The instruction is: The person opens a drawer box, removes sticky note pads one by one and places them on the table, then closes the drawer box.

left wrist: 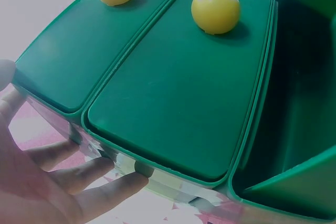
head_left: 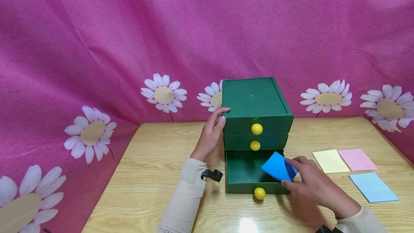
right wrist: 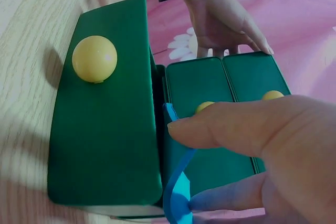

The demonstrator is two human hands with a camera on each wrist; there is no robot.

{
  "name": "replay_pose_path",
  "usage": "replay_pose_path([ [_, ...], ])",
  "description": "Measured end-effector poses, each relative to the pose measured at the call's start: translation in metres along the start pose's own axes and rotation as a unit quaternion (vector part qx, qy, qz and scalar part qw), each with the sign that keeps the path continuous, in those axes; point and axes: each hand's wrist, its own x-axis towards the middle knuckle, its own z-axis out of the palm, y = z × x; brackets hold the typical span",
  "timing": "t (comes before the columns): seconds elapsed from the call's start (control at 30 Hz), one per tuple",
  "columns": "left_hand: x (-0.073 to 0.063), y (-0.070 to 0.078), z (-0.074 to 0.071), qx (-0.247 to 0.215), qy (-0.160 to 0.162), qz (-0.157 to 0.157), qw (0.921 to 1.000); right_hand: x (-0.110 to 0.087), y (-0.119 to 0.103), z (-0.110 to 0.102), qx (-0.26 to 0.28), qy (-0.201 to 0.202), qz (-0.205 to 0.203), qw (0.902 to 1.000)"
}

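Note:
A green drawer cabinet [head_left: 255, 96] with yellow knobs stands on the table, its bottom drawer [head_left: 242, 188] pulled out. My left hand [head_left: 209, 135] rests against the cabinet's left side near the top, fingers spread along the wall in the left wrist view. Between thumb and fingers my right hand [head_left: 312, 181] pinches a blue sticky note pad [head_left: 276, 166], tilted and slightly bent, over the open drawer. The two upper drawers are closed. In the right wrist view, the blue pad [right wrist: 178, 195] shows edge-on behind the drawer front.
To the right on the wooden table [head_left: 155, 161] lie a yellow pad [head_left: 331, 161], a pink pad [head_left: 357, 159] and a light blue pad [head_left: 373, 187]. A pink cloth [head_left: 207, 28] with daisies hangs behind and at the sides.

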Motion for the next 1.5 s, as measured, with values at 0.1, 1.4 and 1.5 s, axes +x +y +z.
replay_pose_path([
  [0.1,0.003,-0.013,0.002,-0.003,0.008,0.002,1.0,-0.003,0.005,0.0,0.001,0.011,-0.004,0.9999],
  [1.4,0.006,-0.026,0.003,0.002,0.008,0.0,1.0,-0.024,0.068,-0.001,-0.017,0.037,0.088,0.9953],
  [1.5,0.002,-0.011,0.001,0.006,0.0,0.0,1.0,-0.027,0.072,0.0,-0.014,0.047,0.085,0.9952],
])
